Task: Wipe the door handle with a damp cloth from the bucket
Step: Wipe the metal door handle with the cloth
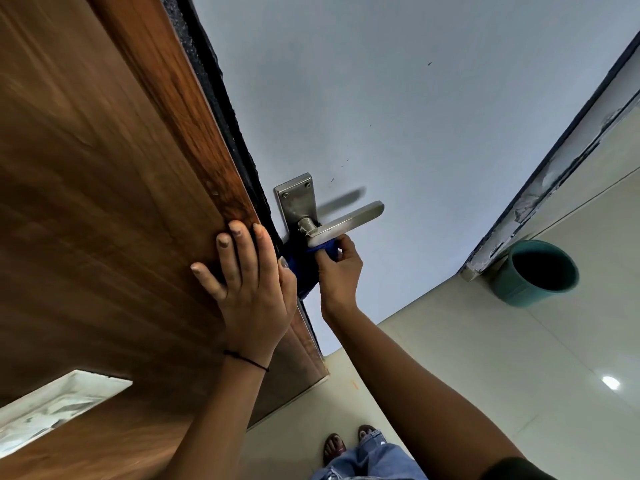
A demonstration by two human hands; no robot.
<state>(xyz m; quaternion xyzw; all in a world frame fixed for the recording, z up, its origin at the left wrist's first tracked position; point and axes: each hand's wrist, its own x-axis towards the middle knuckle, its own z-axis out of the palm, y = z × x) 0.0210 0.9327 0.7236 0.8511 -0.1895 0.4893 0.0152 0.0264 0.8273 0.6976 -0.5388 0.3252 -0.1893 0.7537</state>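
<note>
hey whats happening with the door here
A person is cleaning a door handle. Their right hand holds a blue cloth bunched against the underside of the metal lever handle, near where it meets the backplate. The left hand lies flat, fingers spread, on the wood-grain edge of the door, apparently steadying it. A teal bucket stands on the tiled floor by the door frame, apart from both hands.

Left hand flat on wooden door, right hand pressing blue cloth under metal handle, teal bucket nearby
</note>
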